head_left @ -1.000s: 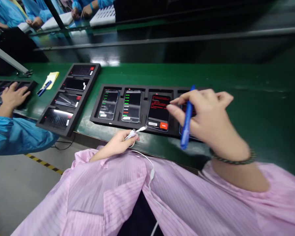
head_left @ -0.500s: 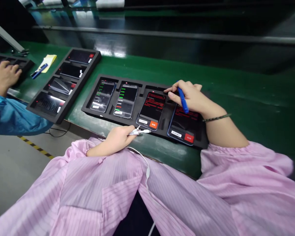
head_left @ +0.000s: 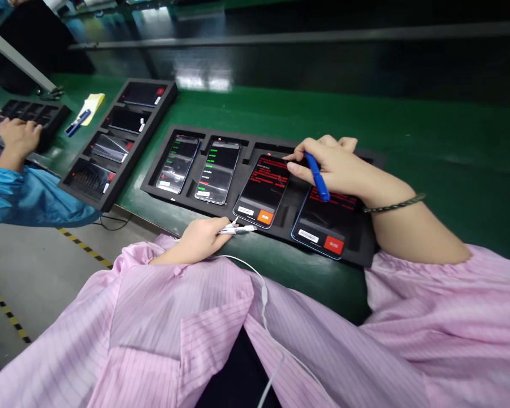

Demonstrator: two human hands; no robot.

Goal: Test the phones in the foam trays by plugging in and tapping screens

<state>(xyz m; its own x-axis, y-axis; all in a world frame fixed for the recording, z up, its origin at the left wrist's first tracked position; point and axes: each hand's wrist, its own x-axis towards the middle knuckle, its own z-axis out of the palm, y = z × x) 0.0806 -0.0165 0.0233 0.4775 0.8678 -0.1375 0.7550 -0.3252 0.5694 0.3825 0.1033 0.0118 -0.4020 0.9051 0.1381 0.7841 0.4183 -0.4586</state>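
Blue pen [head_left: 318, 180] within right grip [head_left: 338, 170], over 4-phone tray [head_left: 243, 170].

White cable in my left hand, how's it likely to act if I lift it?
The white cable will probably flop, since it curves loosely over the pink smock. Its connector end looks stiffer, being straight and thicker. The cord is likely light, as it's so thin.

The green bench [head_left: 442, 161] is topped by a black four-slot tray [head_left: 363, 249], laid along the surface's front edge. Farther left, a slanted tray [head_left: 136, 146] is pushed partly over that edge; beyond it are placed yellow paper [head_left: 94, 105], a blue pen [head_left: 79, 122] and a third tray [head_left: 53, 126].
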